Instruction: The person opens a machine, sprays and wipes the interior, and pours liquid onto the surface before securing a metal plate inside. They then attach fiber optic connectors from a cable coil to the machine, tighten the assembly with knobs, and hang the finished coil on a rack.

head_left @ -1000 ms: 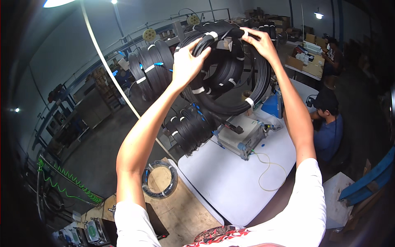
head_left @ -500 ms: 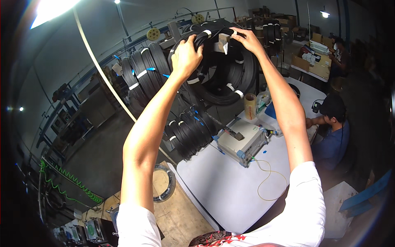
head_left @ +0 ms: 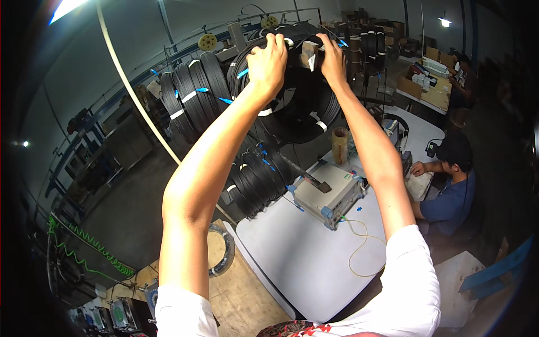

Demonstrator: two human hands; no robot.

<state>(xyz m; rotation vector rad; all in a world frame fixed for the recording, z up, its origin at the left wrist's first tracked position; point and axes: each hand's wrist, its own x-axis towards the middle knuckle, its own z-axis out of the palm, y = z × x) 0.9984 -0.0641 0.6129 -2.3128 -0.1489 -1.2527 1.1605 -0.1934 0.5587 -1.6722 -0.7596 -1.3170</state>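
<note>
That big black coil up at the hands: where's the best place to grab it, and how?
Probably hold the black coil by its top, from the near side, left hand and right hand on either side of the block. The ring stands on edge with an open middle, so each hand could likely wrap around the rim.
</note>
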